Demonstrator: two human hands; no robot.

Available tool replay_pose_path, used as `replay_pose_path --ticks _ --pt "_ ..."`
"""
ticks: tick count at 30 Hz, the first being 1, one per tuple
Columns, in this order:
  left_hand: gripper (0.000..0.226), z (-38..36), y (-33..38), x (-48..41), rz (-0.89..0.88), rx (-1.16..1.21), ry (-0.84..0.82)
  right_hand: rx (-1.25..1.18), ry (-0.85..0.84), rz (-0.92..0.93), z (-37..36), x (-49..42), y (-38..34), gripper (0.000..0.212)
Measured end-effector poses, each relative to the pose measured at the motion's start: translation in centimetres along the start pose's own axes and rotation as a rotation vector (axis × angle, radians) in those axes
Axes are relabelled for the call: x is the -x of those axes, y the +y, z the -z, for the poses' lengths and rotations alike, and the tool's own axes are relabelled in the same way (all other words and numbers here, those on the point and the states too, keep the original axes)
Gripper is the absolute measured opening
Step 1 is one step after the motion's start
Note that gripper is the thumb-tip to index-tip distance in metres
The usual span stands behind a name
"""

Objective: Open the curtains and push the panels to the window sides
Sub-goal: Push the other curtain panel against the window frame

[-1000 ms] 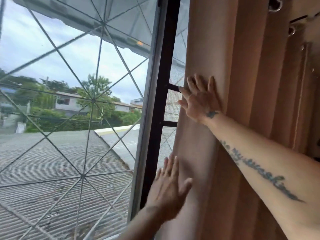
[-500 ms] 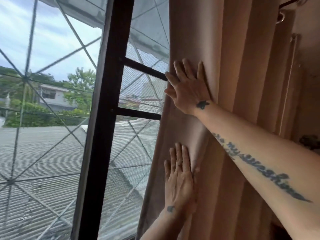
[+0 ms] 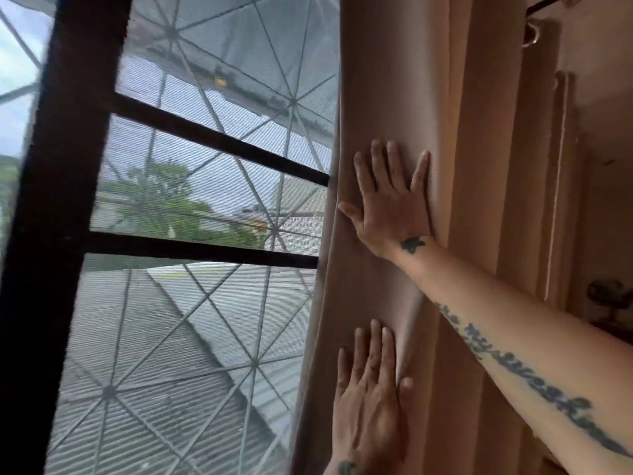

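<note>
A peach-coloured curtain panel (image 3: 455,125) hangs in bunched vertical folds on the right side of the window (image 3: 205,234). My right hand (image 3: 390,204) lies flat on the panel's left edge at mid height, fingers spread and pointing up. Lower down, my left hand (image 3: 368,402) presses flat against the same edge, fingers apart. Neither hand grips the cloth. A curtain ring (image 3: 531,37) and the end of a dark rod (image 3: 548,3) show at the top right.
A wide dark window frame post (image 3: 65,217) with two dark crossbars (image 3: 205,250) stands left of the curtain. Behind the mesh screen are a diamond-pattern metal grille, corrugated roofs and trees. A wall with a vertical trim strip (image 3: 558,186) lies right of the curtain.
The curtain edge has shifted to the right, uncovering more of the screened window pane. Both hands went with it, and my left hand went from reaching to lying flat on the cloth.
</note>
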State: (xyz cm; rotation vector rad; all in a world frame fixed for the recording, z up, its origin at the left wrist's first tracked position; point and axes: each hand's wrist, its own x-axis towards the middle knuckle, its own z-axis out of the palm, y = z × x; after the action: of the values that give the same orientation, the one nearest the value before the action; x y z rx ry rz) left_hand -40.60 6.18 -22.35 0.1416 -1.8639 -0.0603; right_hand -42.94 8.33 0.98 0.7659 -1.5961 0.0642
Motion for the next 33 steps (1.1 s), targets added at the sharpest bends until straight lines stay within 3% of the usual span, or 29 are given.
replay_pose_path --ticks 4,13,24,30,33 --pt "0.092 -3.8 1.1 -0.8 0.011 0.016 -0.025 0.037 -0.038 -0.063 -3.1 0.9 2.3 0.074" --pt "0.048 -10.8 4.9 -3.5 0.008 0.238 -0.097 0.246 -0.104 -0.156 -9.3 2.4 9.1 0.078" --pt "0.054 -20.7 7.4 -5.5 -0.028 0.354 -0.064 0.387 -0.198 -0.227 -16.6 3.7 15.3 0.073" --pt "0.057 -25.3 9.4 -7.3 -0.041 0.351 -0.198 0.379 -0.222 -0.224 -20.3 5.0 19.4 0.074" --pt "0.072 -27.3 10.3 -8.4 -0.029 0.333 -0.286 0.389 -0.227 -0.228 -22.3 5.4 21.4 0.075"
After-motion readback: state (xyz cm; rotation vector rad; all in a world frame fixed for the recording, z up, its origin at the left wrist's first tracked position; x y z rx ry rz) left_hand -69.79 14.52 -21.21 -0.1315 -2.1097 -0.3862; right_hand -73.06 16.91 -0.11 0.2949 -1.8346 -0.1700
